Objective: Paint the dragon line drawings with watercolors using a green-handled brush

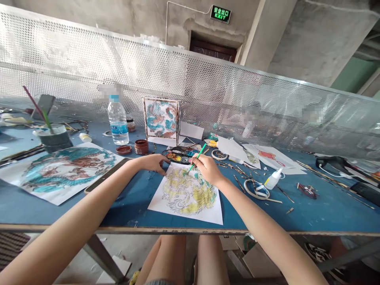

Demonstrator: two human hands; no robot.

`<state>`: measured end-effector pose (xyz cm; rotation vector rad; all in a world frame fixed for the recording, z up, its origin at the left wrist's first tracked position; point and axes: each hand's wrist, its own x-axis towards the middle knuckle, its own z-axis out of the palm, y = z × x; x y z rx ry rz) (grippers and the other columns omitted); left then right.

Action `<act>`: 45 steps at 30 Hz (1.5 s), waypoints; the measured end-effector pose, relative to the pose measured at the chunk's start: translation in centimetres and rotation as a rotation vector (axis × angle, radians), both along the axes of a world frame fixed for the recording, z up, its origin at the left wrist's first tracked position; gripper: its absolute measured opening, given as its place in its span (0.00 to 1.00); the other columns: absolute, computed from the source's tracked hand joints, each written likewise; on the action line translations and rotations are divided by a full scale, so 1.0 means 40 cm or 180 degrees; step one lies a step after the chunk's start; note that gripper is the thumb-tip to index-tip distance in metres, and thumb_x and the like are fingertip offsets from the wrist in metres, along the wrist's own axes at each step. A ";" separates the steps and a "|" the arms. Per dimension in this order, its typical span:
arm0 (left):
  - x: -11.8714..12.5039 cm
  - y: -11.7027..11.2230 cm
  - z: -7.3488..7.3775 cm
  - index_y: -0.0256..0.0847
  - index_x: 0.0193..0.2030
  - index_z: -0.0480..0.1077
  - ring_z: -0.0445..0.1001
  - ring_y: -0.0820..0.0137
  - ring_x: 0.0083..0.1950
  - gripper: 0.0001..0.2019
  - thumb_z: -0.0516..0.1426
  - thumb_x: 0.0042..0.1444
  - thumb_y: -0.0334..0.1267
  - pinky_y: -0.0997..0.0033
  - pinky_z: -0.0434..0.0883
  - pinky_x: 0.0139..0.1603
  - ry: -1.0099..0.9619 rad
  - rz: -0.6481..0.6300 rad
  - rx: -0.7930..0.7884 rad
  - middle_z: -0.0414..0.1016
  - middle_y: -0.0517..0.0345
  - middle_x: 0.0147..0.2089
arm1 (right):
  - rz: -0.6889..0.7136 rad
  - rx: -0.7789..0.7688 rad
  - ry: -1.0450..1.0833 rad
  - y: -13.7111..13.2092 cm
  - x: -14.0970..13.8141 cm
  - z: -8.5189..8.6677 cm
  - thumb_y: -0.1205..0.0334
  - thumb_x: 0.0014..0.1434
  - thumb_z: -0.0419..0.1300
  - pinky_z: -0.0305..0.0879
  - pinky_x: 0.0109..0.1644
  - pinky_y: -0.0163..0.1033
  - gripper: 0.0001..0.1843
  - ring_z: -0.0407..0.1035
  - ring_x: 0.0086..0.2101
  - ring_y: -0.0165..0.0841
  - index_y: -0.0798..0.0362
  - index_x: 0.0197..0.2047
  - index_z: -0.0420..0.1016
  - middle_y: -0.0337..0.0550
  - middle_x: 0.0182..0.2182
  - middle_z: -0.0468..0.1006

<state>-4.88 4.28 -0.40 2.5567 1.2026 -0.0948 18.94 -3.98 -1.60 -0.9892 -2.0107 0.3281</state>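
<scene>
Green brush [202, 149]: slim straight shaft, tip down at far half of the sheet [184, 196], can't tell if bristles touch. Long axis diagonal: butt up & right, tip down-left twd paper. R hand [204, 168] has it pinched, fingers closed round shaft. L hand [154, 162] half-open, thumb & fingers apart, nothing visibly gripped; it's at sheet's far-left corner, contact unclear. Sheet = thin flat white paper, curly line art, yellow-green wash + teal patches.

Rel. to sheet: plastic palette [175, 155] w/ round wells just beyond far edge; framed pic [162, 118], teal/brown, upright behind; glossy brown paint jar [141, 147] far-left; clear plastic bottle [118, 122] further left; flat dark tablet-like slab [107, 176] L, larger teal/brown painting [71, 170] past it; tape ring [246, 186] + white squeeze bottle [273, 181] R, near thin brown sticks [239, 184]. Smooth blue tabletop [124, 209] under it.
</scene>
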 end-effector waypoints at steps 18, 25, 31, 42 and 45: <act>0.000 0.000 0.002 0.36 0.54 0.66 0.69 0.67 0.33 0.35 0.60 0.39 0.52 0.75 0.63 0.30 -0.0024 -0.0033 -0.0034 0.72 0.57 0.34 | 0.0021 0.0268 -0.0146 -0.001 0.005 0.003 0.56 0.64 0.47 0.59 0.37 0.35 0.14 0.65 0.32 0.32 0.52 0.32 0.69 0.42 0.28 0.71; 0.002 -0.006 0.008 0.34 0.55 0.66 0.70 0.65 0.35 0.36 0.59 0.39 0.51 0.75 0.64 0.32 0.0008 -0.0008 0.0008 0.73 0.54 0.37 | 0.0063 0.0302 -0.0263 -0.006 0.006 0.006 0.56 0.64 0.47 0.59 0.38 0.36 0.15 0.66 0.33 0.33 0.52 0.32 0.68 0.42 0.29 0.72; 0.003 -0.007 0.008 0.34 0.56 0.65 0.70 0.64 0.36 0.36 0.59 0.39 0.50 0.74 0.64 0.32 0.0038 0.0005 0.0012 0.73 0.54 0.37 | 0.0026 0.0178 -0.0208 0.001 0.012 0.008 0.54 0.64 0.47 0.57 0.35 0.35 0.17 0.65 0.29 0.31 0.53 0.29 0.68 0.40 0.25 0.69; -0.001 0.005 -0.002 0.35 0.56 0.64 0.70 0.65 0.35 0.38 0.59 0.38 0.52 0.74 0.64 0.32 0.0001 0.0024 -0.0064 0.74 0.56 0.35 | 0.0077 0.0268 -0.0167 0.001 0.012 0.006 0.55 0.64 0.47 0.57 0.36 0.35 0.16 0.65 0.31 0.32 0.53 0.31 0.68 0.41 0.26 0.70; -0.001 0.005 -0.001 0.34 0.56 0.65 0.70 0.65 0.34 0.37 0.59 0.38 0.52 0.74 0.64 0.32 -0.0011 -0.0003 -0.0050 0.74 0.55 0.35 | 0.0130 0.0264 -0.0125 -0.003 0.005 0.005 0.55 0.64 0.47 0.58 0.37 0.36 0.15 0.65 0.32 0.33 0.53 0.32 0.69 0.42 0.29 0.71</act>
